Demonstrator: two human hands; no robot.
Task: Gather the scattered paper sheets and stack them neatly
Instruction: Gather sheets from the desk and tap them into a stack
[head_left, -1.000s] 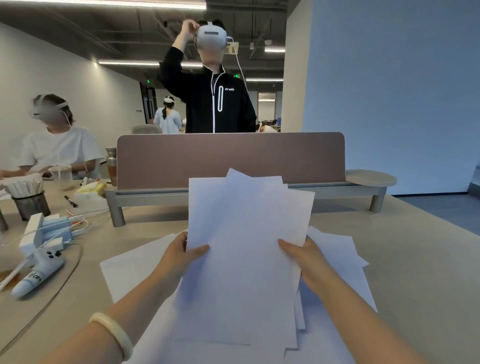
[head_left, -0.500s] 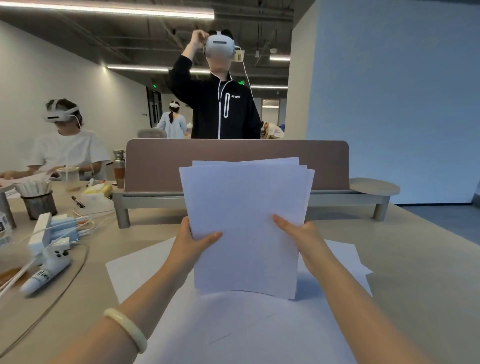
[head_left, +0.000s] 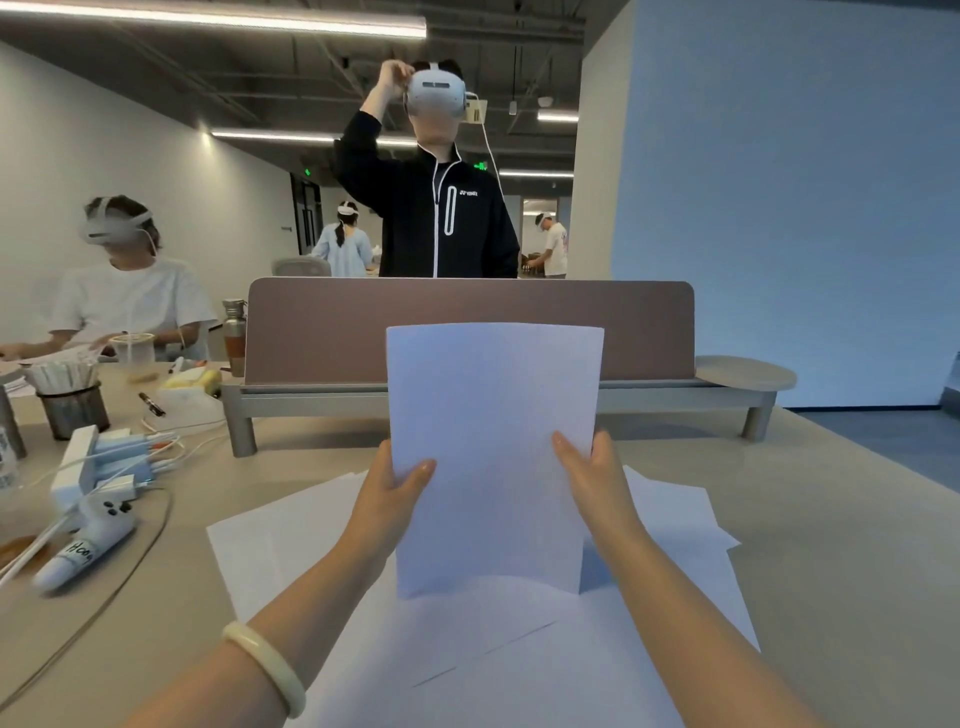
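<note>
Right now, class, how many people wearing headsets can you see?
4: one seated at left, one standing behind the divider, one in pale blue far back, one at back right. More may be hidden.

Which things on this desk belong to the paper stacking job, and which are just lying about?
Job: held stack, gripped by left hand and right hand; loose sheets on the table.
Lying about: mesh cup, white controller, marker, bottle, divider.

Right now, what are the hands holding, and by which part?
A stack of paper sheets, held upright by its two side edges, below mid-height: left hand on the left edge, right hand on the right.
</note>
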